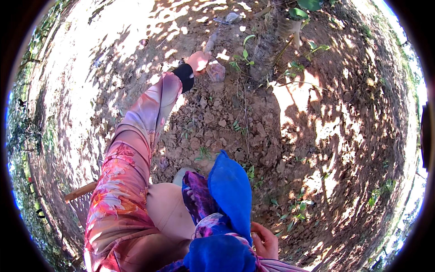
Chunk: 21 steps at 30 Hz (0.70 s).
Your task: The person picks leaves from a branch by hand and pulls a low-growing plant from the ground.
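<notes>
My left hand (198,62) reaches out ahead at the end of a floral sleeve with a dark cuff. Its fingers are closed around the end of a wooden-handled tool (210,44), whose thin metal end lies at the ground farther off. Just right of the hand is a crumpled clear plastic thing (216,71), perhaps a bag; whether the hand touches it, I cannot tell. My right hand (264,242) stays low beside my body, fingers curled, partly covered by a blue cloth (230,183). Anything inside those fingers is hidden.
Crumbly brown soil (217,122) spreads ahead of me with small green weeds. A plant stem (267,41) with broad leaves (310,4) rises at the far middle. A pale grey lump (233,18) lies near the tool's far end. A wooden bar (80,192) is at left.
</notes>
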Tool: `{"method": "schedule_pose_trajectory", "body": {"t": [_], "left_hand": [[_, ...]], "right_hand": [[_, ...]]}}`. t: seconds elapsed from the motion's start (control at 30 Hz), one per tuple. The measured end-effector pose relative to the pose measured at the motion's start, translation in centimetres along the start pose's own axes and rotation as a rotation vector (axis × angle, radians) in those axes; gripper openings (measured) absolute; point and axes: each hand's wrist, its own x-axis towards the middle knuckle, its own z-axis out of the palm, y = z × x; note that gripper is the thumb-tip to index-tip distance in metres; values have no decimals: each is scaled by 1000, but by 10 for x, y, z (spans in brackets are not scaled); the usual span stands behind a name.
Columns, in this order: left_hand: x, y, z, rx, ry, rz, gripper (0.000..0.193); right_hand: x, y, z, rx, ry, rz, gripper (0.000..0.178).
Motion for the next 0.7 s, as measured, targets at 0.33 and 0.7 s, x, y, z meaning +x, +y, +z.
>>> {"method": "schedule_pose_trajectory", "body": {"t": [0.33, 0.7], "left_hand": [[-201, 68, -2, -512, -192, -526, 33], [-77, 82, -22, -705, 131, -429, 35]], "right_hand": [[-9, -2, -2, 7, 44, 12, 29], [-13, 7, -5, -20, 59, 2, 32]]}}
